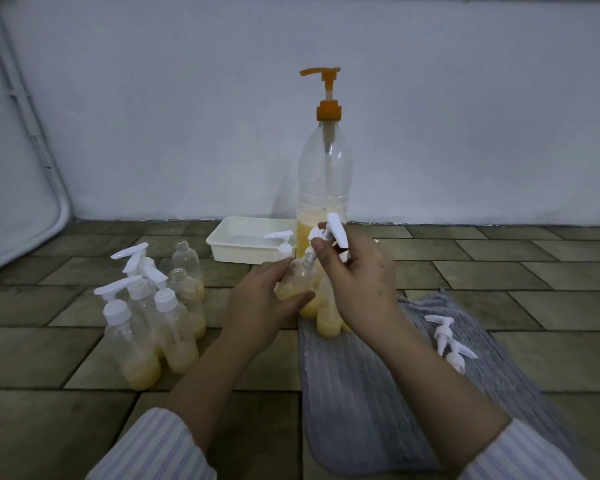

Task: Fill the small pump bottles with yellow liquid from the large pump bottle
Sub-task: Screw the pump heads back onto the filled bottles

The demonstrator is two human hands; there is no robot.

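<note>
The large clear bottle (324, 174) with an orange pump stands at the back centre, yellow liquid low in it. My left hand (257, 303) grips a small bottle (297, 280) tilted, with yellow liquid in its base. My right hand (355, 271) pinches a white pump head (333, 232) whose tube sits at that bottle's neck. More small bottles with yellow liquid (326, 313) stand just behind my hands on the towel. A cluster of small bottles (153, 313) stands at the left, some capped with white pumps, two uncapped.
A white plastic tray (222, 242) sits at the back, left of the large bottle. A grey towel (378, 393) lies under my right arm, with two loose white pump heads (449, 341) on it. The floor is tiled; a white wall rises behind.
</note>
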